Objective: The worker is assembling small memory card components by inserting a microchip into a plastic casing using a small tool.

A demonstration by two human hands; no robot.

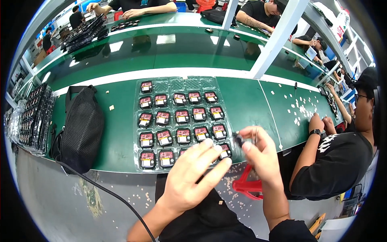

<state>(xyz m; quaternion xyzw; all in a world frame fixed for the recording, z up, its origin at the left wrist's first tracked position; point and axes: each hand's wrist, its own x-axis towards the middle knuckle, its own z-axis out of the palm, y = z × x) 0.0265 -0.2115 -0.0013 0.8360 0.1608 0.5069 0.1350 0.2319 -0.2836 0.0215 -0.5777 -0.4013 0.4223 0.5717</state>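
Note:
A clear plastic tray [139, 86] lies on the green bench, with rows of small black square cases [182, 116] bearing red and white labels in its pockets. Over its front row my left hand [187, 175] is spread, fingers pointing to the right. Its fingertips are close to the case at the front right corner [224, 151], and the hand hides part of that row. Just off the tray's right edge, my right hand [260, 151] pinches a small black piece [238, 139] between thumb and fingers. That piece is blurred, so its exact kind does not show.
Left of the tray are a black mesh bag [82, 129], a black cable [117, 199] and stacked loaded trays [34, 119]. A red stool [246, 185] is below the bench. To my right sits a co-worker [334, 161] beside scattered paper bits [300, 109]. A white post [278, 40] rises behind.

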